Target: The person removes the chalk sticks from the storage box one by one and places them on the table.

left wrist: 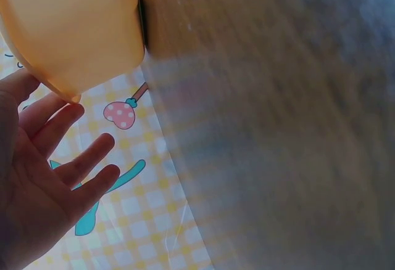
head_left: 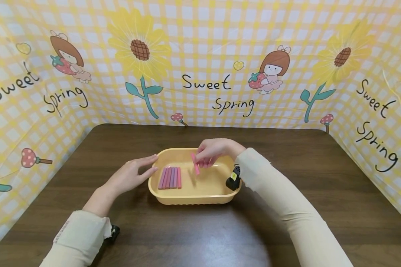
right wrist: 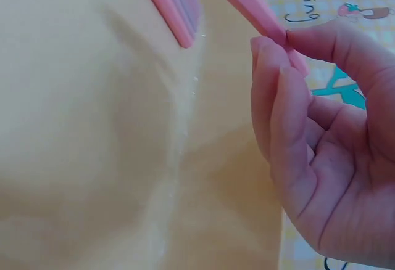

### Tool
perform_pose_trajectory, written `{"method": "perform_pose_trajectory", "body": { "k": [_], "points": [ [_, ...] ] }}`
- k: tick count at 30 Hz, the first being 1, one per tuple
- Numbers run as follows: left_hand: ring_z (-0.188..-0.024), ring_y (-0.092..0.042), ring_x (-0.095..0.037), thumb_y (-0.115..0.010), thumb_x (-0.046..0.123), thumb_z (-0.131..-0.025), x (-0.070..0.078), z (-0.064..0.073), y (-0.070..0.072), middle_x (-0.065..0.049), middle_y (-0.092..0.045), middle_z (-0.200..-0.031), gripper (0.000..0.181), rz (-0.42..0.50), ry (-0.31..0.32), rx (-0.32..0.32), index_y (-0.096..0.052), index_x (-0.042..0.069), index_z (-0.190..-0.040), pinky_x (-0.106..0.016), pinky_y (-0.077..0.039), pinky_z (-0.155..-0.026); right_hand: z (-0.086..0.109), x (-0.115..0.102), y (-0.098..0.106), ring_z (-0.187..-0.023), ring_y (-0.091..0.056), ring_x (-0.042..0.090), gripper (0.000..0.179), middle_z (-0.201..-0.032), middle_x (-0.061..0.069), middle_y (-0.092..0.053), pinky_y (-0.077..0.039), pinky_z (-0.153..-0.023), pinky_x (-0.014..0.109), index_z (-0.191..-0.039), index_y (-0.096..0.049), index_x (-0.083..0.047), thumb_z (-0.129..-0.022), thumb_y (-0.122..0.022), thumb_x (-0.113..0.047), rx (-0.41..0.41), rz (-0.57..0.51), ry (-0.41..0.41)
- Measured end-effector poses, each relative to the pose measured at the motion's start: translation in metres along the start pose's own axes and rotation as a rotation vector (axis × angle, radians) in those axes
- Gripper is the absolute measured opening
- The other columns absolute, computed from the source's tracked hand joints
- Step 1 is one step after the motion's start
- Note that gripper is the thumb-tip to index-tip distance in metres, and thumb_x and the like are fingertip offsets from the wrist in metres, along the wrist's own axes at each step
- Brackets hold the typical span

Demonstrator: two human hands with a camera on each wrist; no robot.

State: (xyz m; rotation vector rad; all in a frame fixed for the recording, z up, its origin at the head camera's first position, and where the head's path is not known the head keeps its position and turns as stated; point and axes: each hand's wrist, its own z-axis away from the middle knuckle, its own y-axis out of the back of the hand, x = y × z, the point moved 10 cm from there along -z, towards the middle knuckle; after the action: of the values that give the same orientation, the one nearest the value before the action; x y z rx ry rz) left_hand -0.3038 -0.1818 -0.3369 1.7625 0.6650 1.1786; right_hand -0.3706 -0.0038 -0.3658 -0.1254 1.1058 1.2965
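My right hand [head_left: 209, 151] pinches a pink chalk stick [right wrist: 250, 5] between thumb and fingertips, over the middle of a yellow plastic tub [head_left: 195, 200]. The stick tilts, its free end pointing down toward the tub floor in the head view. Inside, at the left end, several pink and purple chalk sticks [head_left: 169, 178] lie side by side in a row. The left hand [head_left: 128, 175] is at the tub's left end, fingers loosely extended, thumb and index fingertips touching the rim. In the left wrist view the tub's outer wall [left wrist: 74, 36] shows above that hand.
The tub stands on a dark brown wooden table [head_left: 127, 237]. A yellow checked cloth [head_left: 200, 44] with flowers and cartoon figures hangs behind and at both sides. A black wrist camera [head_left: 233, 180] on the right wrist overlaps the tub's right end.
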Motion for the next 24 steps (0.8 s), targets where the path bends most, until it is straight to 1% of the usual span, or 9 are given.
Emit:
{"method": "perform_pose_trajectory", "body": {
  "k": [6, 13, 24],
  "points": [
    [-0.129, -0.045, -0.036, -0.056, 0.029, -0.094, 0.001, 0.000, 0.001, -0.013, -0.047, -0.142, 0.049, -0.004, -0.002, 0.000, -0.047, 0.008, -0.137, -0.054, -0.036, -0.106, 0.020, 0.002, 0.011, -0.062, -0.058, 0.009, 0.019, -0.071, -0.001, -0.062, -0.051, -0.061, 0.020, -0.086, -0.064, -0.005, -0.092, -0.054, -0.020, 0.032, -0.020, 0.010],
    [-0.130, -0.045, -0.036, -0.056, 0.030, -0.094, 0.000, -0.001, 0.000, -0.013, -0.046, -0.142, 0.049, 0.000, -0.001, 0.000, -0.047, 0.008, -0.137, -0.054, -0.036, -0.106, 0.038, 0.010, 0.019, -0.063, -0.059, 0.010, 0.020, -0.073, 0.000, -0.063, -0.054, -0.065, 0.022, -0.090, -0.065, -0.005, -0.092, -0.055, -0.021, 0.061, -0.023, 0.019],
    [-0.130, -0.045, -0.037, -0.055, 0.030, -0.094, 0.001, 0.000, 0.001, -0.013, -0.046, -0.142, 0.049, -0.002, 0.004, -0.004, -0.047, 0.009, -0.137, -0.055, -0.035, -0.106, 0.062, 0.023, 0.025, -0.063, -0.059, 0.009, 0.016, -0.074, 0.001, -0.062, -0.052, -0.060, 0.021, -0.087, -0.063, -0.007, -0.091, -0.055, -0.020, 0.094, -0.055, 0.036]
  ]
}}
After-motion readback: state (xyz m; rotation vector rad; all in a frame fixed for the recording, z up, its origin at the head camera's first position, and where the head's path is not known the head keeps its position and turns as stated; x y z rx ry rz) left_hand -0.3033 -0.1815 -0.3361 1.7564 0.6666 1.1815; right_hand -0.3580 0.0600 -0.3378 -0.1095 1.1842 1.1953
